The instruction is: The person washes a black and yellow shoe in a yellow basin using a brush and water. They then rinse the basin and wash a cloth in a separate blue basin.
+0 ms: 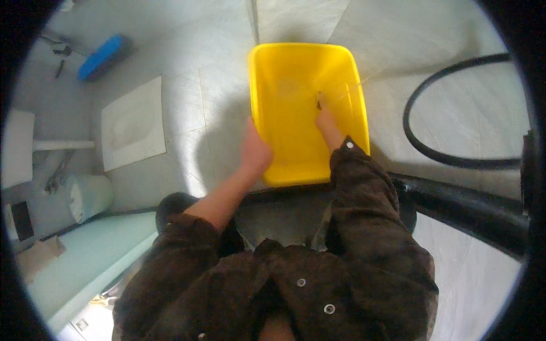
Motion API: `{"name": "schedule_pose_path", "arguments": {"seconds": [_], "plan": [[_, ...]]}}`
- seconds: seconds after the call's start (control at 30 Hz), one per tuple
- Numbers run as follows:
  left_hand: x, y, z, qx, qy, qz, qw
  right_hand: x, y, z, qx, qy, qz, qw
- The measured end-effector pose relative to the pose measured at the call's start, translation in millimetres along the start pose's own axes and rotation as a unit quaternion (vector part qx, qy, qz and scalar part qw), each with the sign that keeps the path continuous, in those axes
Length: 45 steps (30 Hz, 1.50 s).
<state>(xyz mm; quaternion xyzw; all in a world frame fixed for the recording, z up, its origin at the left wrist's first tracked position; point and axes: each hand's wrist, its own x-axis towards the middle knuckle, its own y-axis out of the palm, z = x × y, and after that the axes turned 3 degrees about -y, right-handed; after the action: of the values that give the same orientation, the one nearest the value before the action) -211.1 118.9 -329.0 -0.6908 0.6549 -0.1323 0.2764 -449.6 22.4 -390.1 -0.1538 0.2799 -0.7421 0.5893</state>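
A yellow plastic tub [307, 170] stands in front of me, its open top towards me. My left hand [256, 149] holds the left wall of the tub near its lower corner, the thumb lying along the rim. My right hand [325, 113] reaches inside the tub, near the right side. A small dark thing [319, 103] shows at its fingers; what it is, and whether the hand grips it, is too blurred to tell.
On the left are a white squat toilet [134, 128], a blue object [101, 57], a pale waste bin [91, 196] and a pale green ledge [102, 243]. A black hose [409, 115] loops at the right, above a thick black tube [465, 209].
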Motion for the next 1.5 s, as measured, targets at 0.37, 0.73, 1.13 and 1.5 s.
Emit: {"name": "schedule_pose_path", "arguments": {"seconds": [0.37,0.73,1.13,1.5], "plan": [[-17,-13,-30,0.017,-0.065,0.020,0.998,-19,48,49,0.017,-0.156,0.148,0.976],[-18,-18,-38,-0.006,-0.084,0.042,0.996,-37,11,62,-0.070,-0.129,0.172,0.974],[-19,-22,-48,-0.049,-0.066,0.030,0.996,-25,27,54,-0.077,-0.164,0.198,0.963],[-4,-7,-41,-0.046,-0.012,0.039,0.998,-67,-13,30,-0.308,-0.264,0.497,0.767]]}}
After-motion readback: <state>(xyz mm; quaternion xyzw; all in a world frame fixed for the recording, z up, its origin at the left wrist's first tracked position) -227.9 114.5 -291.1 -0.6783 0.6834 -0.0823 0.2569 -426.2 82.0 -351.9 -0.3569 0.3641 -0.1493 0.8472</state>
